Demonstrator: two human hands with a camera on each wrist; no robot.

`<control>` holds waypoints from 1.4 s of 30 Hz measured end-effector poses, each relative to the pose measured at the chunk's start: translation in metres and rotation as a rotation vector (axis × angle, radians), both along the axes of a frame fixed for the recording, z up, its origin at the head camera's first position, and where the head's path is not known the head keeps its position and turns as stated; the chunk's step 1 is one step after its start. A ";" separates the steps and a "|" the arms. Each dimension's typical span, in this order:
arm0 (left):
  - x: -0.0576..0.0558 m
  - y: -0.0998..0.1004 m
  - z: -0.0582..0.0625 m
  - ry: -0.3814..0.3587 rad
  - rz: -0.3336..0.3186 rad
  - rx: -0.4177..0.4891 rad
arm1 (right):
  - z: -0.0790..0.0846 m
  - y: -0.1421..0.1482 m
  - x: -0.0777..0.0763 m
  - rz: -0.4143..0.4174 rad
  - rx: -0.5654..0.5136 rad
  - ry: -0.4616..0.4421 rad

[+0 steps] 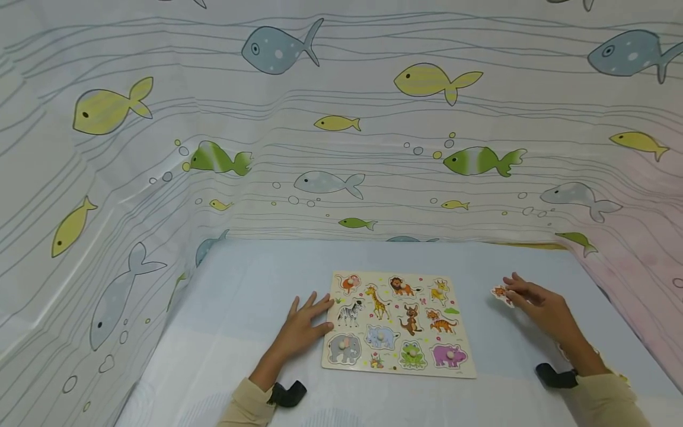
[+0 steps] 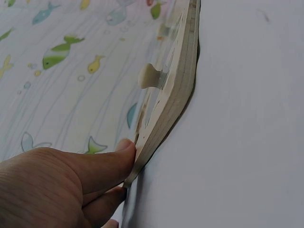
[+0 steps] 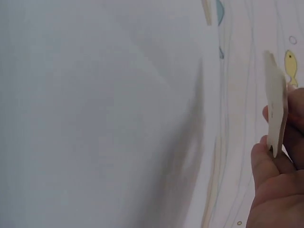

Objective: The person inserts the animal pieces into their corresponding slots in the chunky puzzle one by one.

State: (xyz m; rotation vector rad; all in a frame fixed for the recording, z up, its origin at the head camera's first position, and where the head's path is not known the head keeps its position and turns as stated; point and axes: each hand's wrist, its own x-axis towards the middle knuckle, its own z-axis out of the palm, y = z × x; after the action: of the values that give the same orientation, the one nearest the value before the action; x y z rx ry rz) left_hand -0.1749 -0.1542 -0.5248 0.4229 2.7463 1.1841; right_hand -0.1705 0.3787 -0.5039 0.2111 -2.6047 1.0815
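Note:
A wooden puzzle board (image 1: 368,367) with animal pictures lies flat on the table. Knobs stand up on its elephant (image 1: 352,354), frog (image 1: 412,363) and purple hippo (image 1: 440,357). At the board's left edge rests my left hand (image 1: 299,329), fingers spread. In the left wrist view, its thumb (image 2: 116,159) and a finger touch the board's edge (image 2: 173,102). To the right of the board, my right hand (image 1: 544,311) pinches a small puzzle piece (image 1: 500,293) with an orange animal on it. The right wrist view shows that piece (image 3: 276,104) nearly edge-on, above the table.
Partly hidden beneath my right forearm, more pale and yellow shapes (image 1: 623,379) lie on the table (image 1: 240,284). A fish-patterned cloth (image 1: 373,148) rises behind and along the sides. Black devices (image 1: 288,394) sit at both wrists.

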 end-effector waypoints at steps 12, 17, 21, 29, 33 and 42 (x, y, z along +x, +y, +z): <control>0.000 0.000 0.000 0.006 -0.001 -0.002 | -0.001 -0.036 0.007 0.099 0.023 0.111; -0.001 0.000 -0.001 0.009 -0.009 -0.007 | 0.001 -0.054 0.010 0.186 0.035 0.176; -0.002 -0.001 -0.001 0.003 -0.012 -0.004 | 0.001 -0.065 0.013 0.226 0.036 0.169; -0.001 -0.001 0.000 -0.008 -0.012 0.002 | -0.006 -0.084 0.015 0.243 0.057 0.135; -0.001 -0.001 0.000 -0.003 -0.013 0.008 | -0.008 -0.093 0.016 0.235 0.077 0.137; -0.001 0.000 0.001 -0.003 -0.007 0.001 | -0.009 -0.112 0.021 0.188 0.072 0.110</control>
State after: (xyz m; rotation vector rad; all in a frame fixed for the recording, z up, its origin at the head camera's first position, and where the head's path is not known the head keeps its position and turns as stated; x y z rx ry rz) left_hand -0.1758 -0.1546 -0.5234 0.4306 2.7395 1.1835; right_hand -0.1499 0.2664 -0.5125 0.5255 -2.5670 1.0055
